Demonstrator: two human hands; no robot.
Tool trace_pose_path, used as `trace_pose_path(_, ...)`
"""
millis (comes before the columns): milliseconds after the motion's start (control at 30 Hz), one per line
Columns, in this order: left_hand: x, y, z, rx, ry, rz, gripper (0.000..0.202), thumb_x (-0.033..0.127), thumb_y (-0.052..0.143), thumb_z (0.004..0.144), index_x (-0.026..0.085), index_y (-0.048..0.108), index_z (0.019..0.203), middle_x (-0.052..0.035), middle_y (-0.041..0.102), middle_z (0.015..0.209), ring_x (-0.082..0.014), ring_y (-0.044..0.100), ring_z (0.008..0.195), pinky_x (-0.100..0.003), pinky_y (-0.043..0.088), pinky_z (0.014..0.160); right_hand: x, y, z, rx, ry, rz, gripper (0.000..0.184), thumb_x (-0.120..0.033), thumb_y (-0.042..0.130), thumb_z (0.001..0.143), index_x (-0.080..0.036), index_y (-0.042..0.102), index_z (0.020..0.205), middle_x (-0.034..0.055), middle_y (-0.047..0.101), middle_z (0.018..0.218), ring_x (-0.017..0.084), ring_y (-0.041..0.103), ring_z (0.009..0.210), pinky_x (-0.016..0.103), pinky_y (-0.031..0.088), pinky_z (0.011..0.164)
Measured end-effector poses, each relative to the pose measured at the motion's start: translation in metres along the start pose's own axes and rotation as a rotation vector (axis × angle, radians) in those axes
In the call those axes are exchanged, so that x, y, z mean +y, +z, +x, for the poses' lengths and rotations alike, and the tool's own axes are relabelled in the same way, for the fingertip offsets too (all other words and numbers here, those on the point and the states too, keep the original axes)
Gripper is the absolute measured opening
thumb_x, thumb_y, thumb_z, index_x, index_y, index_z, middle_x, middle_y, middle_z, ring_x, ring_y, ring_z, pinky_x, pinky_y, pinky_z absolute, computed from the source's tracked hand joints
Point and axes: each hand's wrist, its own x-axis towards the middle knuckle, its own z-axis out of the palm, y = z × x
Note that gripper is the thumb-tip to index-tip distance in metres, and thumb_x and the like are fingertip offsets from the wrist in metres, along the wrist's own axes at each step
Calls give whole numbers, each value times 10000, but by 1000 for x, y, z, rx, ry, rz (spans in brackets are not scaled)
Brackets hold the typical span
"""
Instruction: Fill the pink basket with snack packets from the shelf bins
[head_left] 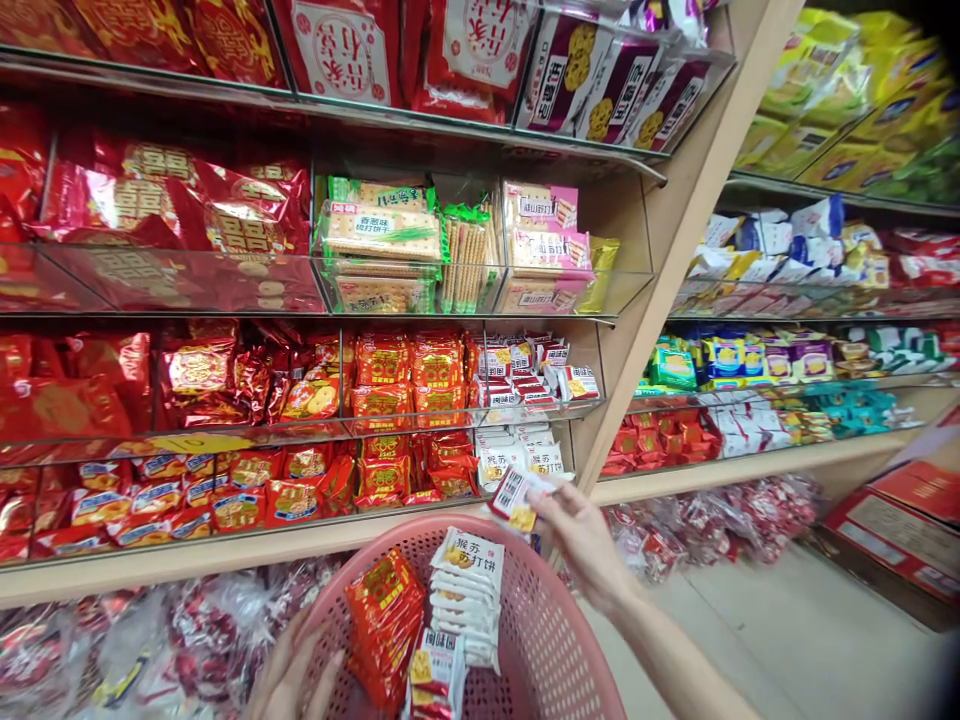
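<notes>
My right hand [581, 535] pinches a small red and white snack packet [516, 496] just above the far rim of a pink plastic basket [547, 640]. My left hand [289, 675] grips the basket's near left rim, fingers curled over it. Inside the basket lie orange-red packets [384, 620], a stack of white biscuit packets [466, 590] and a red and white packet [435, 675]. Right behind the held packet, the lowest glass bin holds more white packets [517, 455].
Glass-fronted shelves [300, 300] packed with red, orange and white snack packets fill the left and centre. A wooden upright [675, 250] divides them from a second shelf unit [787, 350] on the right. Red cartons [907, 520] stand on the tiled floor at the right.
</notes>
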Motion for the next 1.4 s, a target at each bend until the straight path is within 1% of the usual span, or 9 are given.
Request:
trace_pose_path(133, 19, -12, 10, 18, -50, -63, 411, 464, 432, 844, 218, 631, 1106, -109, 497, 1346, -294, 477, 1248, -511, 412, 1022, 43, 14, -38, -71, 273, 211, 298, -334, 760, 688, -187, 629, 912, 37, 721, 913, 182, 682, 827, 301, 538, 721)
trace_pose_path(300, 85, -32, 24, -53, 14, -168, 392, 418, 445, 877, 292, 523, 1240, -41, 426, 1420, -247, 407, 1310, -481, 371, 1069, 61, 26, -67, -96, 449, 334, 292, -309, 731, 732, -173, 607, 959, 45, 724, 927, 173, 686, 849, 276, 538, 716)
trace_pose_path(467, 144, -42, 32, -125, 57, -241, 445, 371, 433, 906, 314, 390, 1345, -43, 391, 1447, -236, 390, 1321, -456, 402, 1051, 61, 34, -81, -27, 473, 364, 357, -285, 759, 701, -196, 571, 990, 32, 717, 939, 164, 684, 847, 239, 529, 652)
trace_pose_path(633, 171, -49, 34, -186, 143, -273, 681, 358, 527, 863, 337, 163, 1439, -62, 307, 1491, -268, 316, 1356, -500, 365, 1067, 67, 38, -88, 57, 436, 352, 484, -276, 786, 664, -238, 527, 1071, 2, 689, 966, 157, 671, 842, 273, 540, 708)
trace_pose_path(800, 181, -46, 35, -200, 221, -230, 766, 295, 543, 847, 329, 81, 1458, -73, 262, 1505, -281, 273, 1368, -511, 329, 1082, 72, 44, -93, 63, 418, 331, 562, -279, 781, 662, -258, 495, 1145, 10, 653, 1026, 158, 653, 854, 296, 544, 733)
trace_pose_path(1033, 183, -36, 45, -215, 313, -194, 760, 195, 529, 837, 306, 112, 1462, -71, 359, 1444, -280, 273, 1358, -491, 300, 1088, 74, 48, -98, 73, 412, 308, 517, -283, 777, 665, -275, 510, 1108, -9, 609, 1040, 128, 618, 887, 242, 536, 720)
trace_pose_path(1167, 184, -40, 54, -265, 310, -235, 737, 203, 520, 848, 301, 123, 1462, -81, 430, 1382, -269, 364, 1292, -492, 303, 1071, 74, 52, -97, 64, 400, 306, 505, -296, 781, 659, -270, 522, 1093, -9, 607, 1039, 135, 612, 910, 260, 541, 753)
trace_pose_path(1300, 172, -44, 64, -315, 271, -277, 718, 261, 519, 859, 306, 126, 1458, -88, 452, 1359, -261, 420, 1248, -469, 354, 1030, 75, 49, -95, 76, 392, 277, 472, -329, 765, 682, -263, 524, 1082, 3, 596, 1061, 151, 604, 955, 304, 541, 804)
trace_pose_path(1400, 153, -44, 66, -340, 219, -276, 707, 306, 506, 868, 303, 118, 1459, -89, 413, 1405, -258, 393, 1285, -456, 351, 1039, 75, 36, -96, 108, 386, 257, 478, -373, 745, 698, -264, 520, 1106, 21, 587, 1122, 183, 598, 1018, 350, 527, 859)
